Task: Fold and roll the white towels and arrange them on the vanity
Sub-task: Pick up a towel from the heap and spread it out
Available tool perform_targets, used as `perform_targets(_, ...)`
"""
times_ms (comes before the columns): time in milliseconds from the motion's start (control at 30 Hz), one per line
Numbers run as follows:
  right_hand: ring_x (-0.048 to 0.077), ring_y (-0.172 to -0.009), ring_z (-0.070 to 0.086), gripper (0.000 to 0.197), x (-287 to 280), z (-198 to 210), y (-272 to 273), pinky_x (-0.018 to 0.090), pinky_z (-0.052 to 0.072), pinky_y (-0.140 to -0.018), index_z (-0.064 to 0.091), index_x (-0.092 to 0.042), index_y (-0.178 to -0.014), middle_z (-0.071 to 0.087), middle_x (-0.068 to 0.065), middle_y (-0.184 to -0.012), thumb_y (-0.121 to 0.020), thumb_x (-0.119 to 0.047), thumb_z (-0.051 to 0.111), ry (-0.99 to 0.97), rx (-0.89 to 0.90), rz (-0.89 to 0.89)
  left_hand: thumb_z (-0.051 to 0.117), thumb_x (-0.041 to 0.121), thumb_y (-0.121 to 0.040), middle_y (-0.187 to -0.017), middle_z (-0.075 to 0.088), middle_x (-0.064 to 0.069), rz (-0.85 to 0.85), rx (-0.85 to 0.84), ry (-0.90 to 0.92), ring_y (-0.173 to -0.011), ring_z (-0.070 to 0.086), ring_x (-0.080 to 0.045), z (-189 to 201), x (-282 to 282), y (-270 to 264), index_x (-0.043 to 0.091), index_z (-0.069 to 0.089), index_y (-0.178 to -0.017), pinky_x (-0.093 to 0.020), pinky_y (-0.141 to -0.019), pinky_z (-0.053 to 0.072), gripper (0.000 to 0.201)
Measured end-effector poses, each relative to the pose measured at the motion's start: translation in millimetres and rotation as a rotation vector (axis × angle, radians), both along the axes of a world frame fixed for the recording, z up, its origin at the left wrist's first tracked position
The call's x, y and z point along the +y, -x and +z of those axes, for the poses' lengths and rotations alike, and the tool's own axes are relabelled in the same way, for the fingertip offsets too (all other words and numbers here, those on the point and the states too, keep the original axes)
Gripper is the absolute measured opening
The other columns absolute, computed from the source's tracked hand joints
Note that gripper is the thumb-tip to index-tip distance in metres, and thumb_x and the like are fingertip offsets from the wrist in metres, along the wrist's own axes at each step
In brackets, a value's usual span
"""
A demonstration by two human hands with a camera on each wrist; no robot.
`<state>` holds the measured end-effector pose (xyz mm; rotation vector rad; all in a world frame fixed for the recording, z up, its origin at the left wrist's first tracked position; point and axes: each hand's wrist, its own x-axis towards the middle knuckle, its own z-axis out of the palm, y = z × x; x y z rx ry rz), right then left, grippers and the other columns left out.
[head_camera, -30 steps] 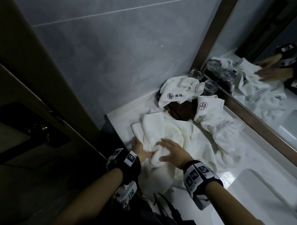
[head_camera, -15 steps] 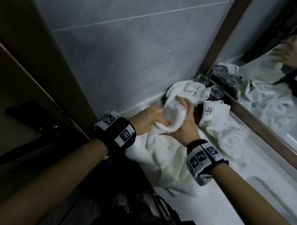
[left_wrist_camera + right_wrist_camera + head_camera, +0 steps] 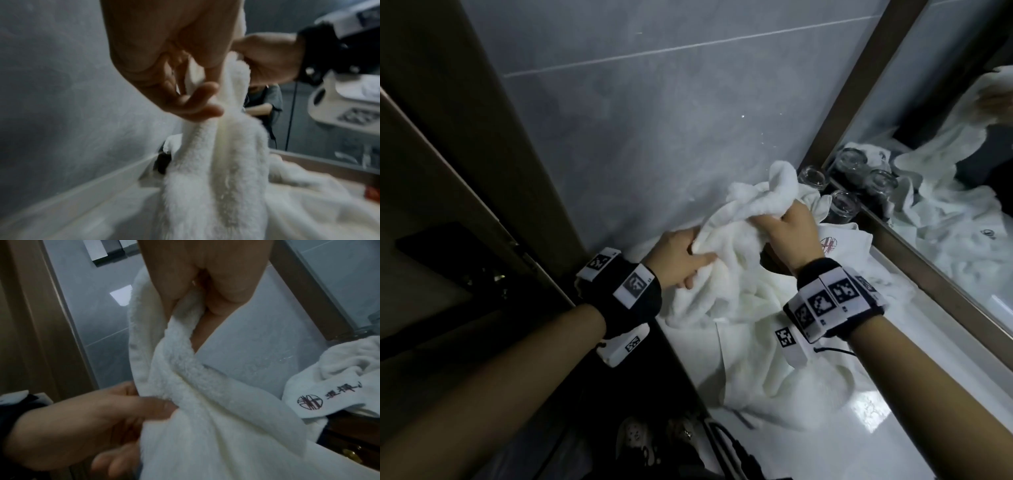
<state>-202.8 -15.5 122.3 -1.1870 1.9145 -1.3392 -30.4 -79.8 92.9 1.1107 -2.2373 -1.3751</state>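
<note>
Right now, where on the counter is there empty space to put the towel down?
Bare white counter shows nearest you, below the big crumpled white towel that both hands hold. The far corner is crowded: clear upturned glasses, a logo-printed white towel and a dark wooden tray. More towel fills the strip along the mirror frame.

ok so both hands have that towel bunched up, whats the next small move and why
Probably slide the left hand out along the edge to find a corner, while the right hand keeps its grip. The white towel hangs crumpled between them, its lower part still heaped on the vanity, so it needs spreading flat before any fold.
</note>
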Motion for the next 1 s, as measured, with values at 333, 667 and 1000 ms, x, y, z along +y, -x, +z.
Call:
perform_targets(333, 0.022, -0.108, 0.058, 0.048, 61.5, -84.7, 27.7, 0.026, 0.044, -0.093, 0.054, -0.011, -0.119, 0.059, 0.005, -0.110, -0.076, -0.020, 0.075, -0.436, 0.009, 0.133, 0.051, -0.002, -0.086, -0.104, 0.052, -0.017, 0.323, 0.077, -0.121, -0.094, 0.054, -0.031, -14.3, -18.0, 18.7, 0.006, 0.040, -0.117, -0.033, -0.077, 0.046, 0.033)
perform_targets(667, 0.019, -0.093, 0.055, 0.042, 135.2, -123.0, 28.1, 0.014, 0.045, -0.083, 0.060, -0.007, -0.106, 0.048, 0.001, -0.099, -0.069, -0.009, 0.080, -0.667, 0.141, 0.447, 0.078, 0.027, -0.063, -0.147, 0.013, 0.000, -0.749, -0.510, 0.179, -0.137, 0.009, -0.026, -100.5, 125.5, 41.3, 0.036, 0.025, -0.139, -0.051, -0.108, 0.027, 0.092)
perform_targets(1000, 0.014, -0.118, 0.050, 0.044, 169.7, -141.0, 32.3, 0.014, 0.033, -0.101, 0.057, -0.010, -0.122, 0.052, 0.005, -0.128, -0.080, -0.015, 0.071, -0.495, 0.135, 0.477, 0.049, 0.024, -0.091, -0.148, 0.022, -0.008, -0.677, -0.782, 0.360, -0.141, 0.016, -0.030, -106.5, 163.9, 57.7, 0.020, 0.028, -0.141, -0.053, -0.110, 0.025, 0.055)
